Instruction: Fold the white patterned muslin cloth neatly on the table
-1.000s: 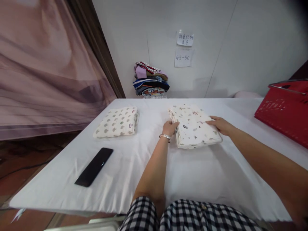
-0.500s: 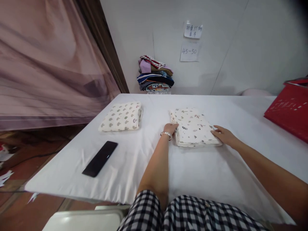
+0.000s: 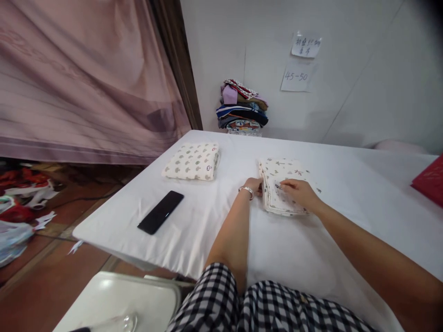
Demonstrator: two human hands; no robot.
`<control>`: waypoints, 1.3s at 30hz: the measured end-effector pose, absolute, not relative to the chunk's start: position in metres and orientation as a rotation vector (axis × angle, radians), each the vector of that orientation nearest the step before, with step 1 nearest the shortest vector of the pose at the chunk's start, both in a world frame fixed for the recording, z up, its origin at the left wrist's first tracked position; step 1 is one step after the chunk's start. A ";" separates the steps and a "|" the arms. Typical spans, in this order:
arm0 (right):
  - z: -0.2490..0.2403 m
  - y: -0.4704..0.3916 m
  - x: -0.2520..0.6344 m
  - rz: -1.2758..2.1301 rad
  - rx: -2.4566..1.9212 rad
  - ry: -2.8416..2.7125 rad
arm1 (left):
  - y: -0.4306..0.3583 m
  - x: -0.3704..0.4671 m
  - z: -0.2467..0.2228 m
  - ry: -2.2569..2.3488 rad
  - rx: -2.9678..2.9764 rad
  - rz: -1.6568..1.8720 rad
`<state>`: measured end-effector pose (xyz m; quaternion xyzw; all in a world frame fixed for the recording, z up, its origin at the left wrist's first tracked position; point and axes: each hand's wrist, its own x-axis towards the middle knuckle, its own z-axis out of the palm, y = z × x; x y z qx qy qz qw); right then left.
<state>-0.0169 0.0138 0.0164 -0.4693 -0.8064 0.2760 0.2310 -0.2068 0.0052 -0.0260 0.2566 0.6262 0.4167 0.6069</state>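
Note:
A folded white cloth [image 3: 282, 203] with small scattered prints lies on the white-covered table in front of me. At its left edge, my left hand [image 3: 255, 185], wearing a silver bracelet, is closed around the layered border. My right hand [image 3: 300, 192] is over the top of the cloth, its fingers drawn together and pointing left; whether they pinch the fabric is hidden. Farther left rests a second folded cloth [image 3: 192, 161], cream with grey mushroom-like prints. A black phone [image 3: 161, 212] lies nearer the front.
Folded clothes [image 3: 242, 108] are stacked beyond the table's back edge, against the wall. A red object [image 3: 429, 180] sits at the far right. The white table [image 3: 114, 228] ends at the left above a tiled floor; a pale stool [image 3: 128, 290] stands below its front edge.
My right hand has moved left, from the cloth's right edge to over its top, and its fingers have drawn together. My left hand stays at the left edge. The view has turned left.

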 end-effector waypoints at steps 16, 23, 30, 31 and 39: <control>0.001 0.035 -0.064 0.688 -1.501 -2.348 | 0.008 -0.208 -0.027 1.434 0.638 0.923; -0.017 0.043 -0.055 1.208 -1.379 -1.951 | 0.007 -0.207 -0.023 1.420 0.643 0.915; -0.004 0.031 -0.064 0.814 -1.452 -2.220 | 0.008 -0.206 -0.025 1.454 0.666 0.912; -0.001 0.029 -0.066 0.750 -1.473 -2.265 | 0.009 -0.207 -0.026 1.468 0.672 0.906; 0.006 0.026 -0.073 0.594 -1.575 -2.380 | 0.011 -0.208 -0.027 1.557 0.740 0.826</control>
